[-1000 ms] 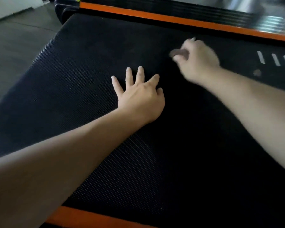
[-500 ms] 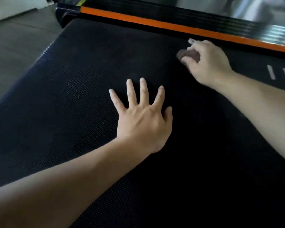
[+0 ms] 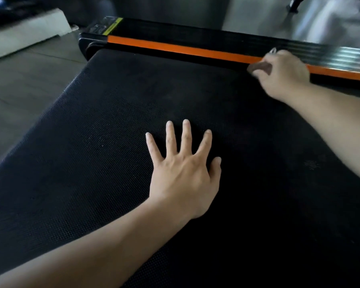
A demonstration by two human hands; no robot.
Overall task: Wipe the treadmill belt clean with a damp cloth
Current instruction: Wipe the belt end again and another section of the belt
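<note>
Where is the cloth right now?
The cloth sits upper right in the head view, bunched in the right hand at the far edge of the belt, beside the orange strip.

The right grip (image 3: 283,73), holding the cloth (image 3: 260,67), moves away across the belt (image 3: 92,142) and now reaches its far edge, against the orange rail (image 3: 175,47). The view tilts up, so the left grip (image 3: 185,177) sits lower in the picture, and the white stripes on the belt drop out of sight.
</note>
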